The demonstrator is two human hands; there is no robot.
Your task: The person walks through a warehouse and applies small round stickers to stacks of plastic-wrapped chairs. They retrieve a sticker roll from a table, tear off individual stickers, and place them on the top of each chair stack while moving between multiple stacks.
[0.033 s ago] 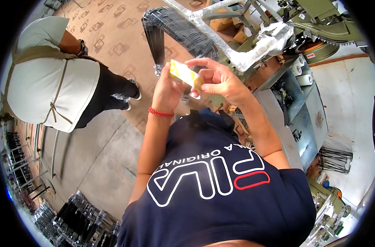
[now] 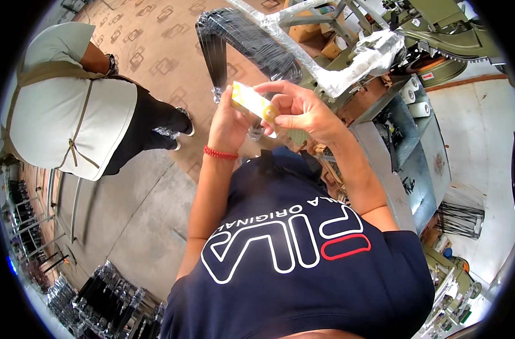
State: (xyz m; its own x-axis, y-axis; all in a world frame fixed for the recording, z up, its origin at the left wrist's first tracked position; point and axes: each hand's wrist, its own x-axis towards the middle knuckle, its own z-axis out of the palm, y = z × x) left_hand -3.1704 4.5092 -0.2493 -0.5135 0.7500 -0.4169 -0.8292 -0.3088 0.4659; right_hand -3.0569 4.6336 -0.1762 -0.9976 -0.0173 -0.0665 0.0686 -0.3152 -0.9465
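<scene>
Between my two hands, at chest height, is a small oblong yellow-and-white item (image 2: 250,100), perhaps a packet or a roll; its exact kind does not show. My left hand (image 2: 226,127), with a red braided band at the wrist, is closed round its left end. On its right end, my right hand (image 2: 311,116) pinches with thumb and fingers, the index finger stretched above it. A small white edge (image 2: 271,134) shows just below the item. What it belongs to is hidden.
Beyond my hands lies a black frame wrapped in clear film (image 2: 249,42), beside a wrapped metal stand (image 2: 303,56). A green machine (image 2: 438,39) and a metal bench (image 2: 418,164) are at right. A person (image 2: 71,113) stands at left, near wrapped black parts (image 2: 107,296).
The yellow-and-white item has tilted very slightly in my fingers and shifted a touch left. Both hands keep their hold.
</scene>
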